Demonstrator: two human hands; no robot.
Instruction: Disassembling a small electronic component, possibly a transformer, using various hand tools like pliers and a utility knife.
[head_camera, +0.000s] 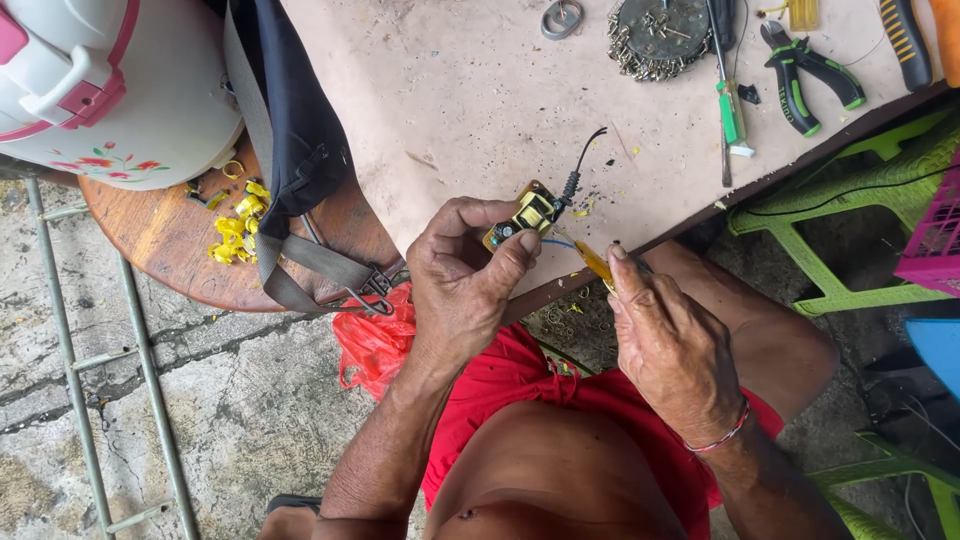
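Left hand (462, 290) has its thumb and fingers pinched shut on a small circuit board with a yellow transformer and a black cable (530, 213), held just over the near edge of the pale worn tabletop (470, 90). Right hand (668, 340) is closed around a yellow-handled tool (596, 263) (tip touching the board). Green-handled pliers (805, 75) lie well apart.

Your tabletop (470, 90) looks like matt, scuffed board, and the round stool (170, 240) beside it is worn wood. That jug (110, 90) is glossy white plastic, the pliers (805, 70) have rubbery green-black grips, and the floor (240, 400) is rough cracked concrete.
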